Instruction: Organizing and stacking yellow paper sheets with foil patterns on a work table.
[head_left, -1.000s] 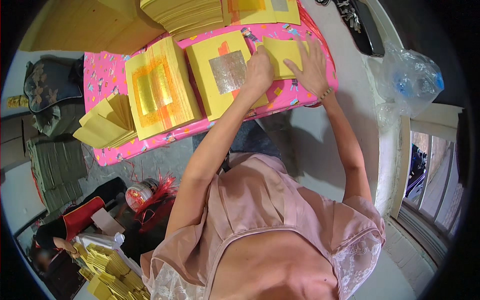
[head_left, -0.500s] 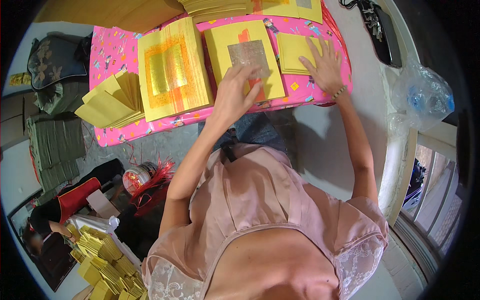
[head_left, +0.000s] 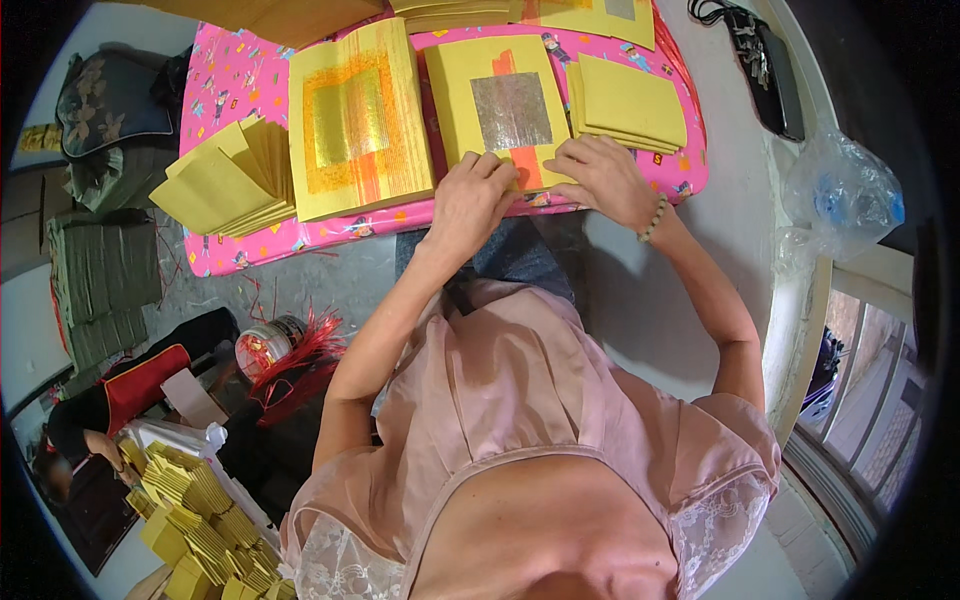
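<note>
A yellow sheet of joss paper with a silver foil square (head_left: 511, 110) and an orange-red streak lies before me on the pink table. My left hand (head_left: 474, 202) is at its near edge, left of the middle, with fingers curled onto the paper. At the near right corner, my right hand (head_left: 606, 182) has its fingers bent over the same edge. Fingertips of both hands touch the sheet; the thumbs are partly hidden. Just beyond my right hand rests a pile of folded yellow papers (head_left: 630, 105). A thick stack of gold-foil joss paper (head_left: 350, 125) lies to the left.
Folded yellow papers (head_left: 225, 180) stand fanned at the left edge of the pink patterned table cover (head_left: 235, 75). More stacks line the far side. At lower left, another person's hand (head_left: 103, 447) is by a heap of yellow folded papers (head_left: 205, 520). A plastic bag (head_left: 850, 200) is at right.
My right hand has left the folded pile and moved to the sheet's near right corner. My left hand has drawn back from the silver square to the near edge.
</note>
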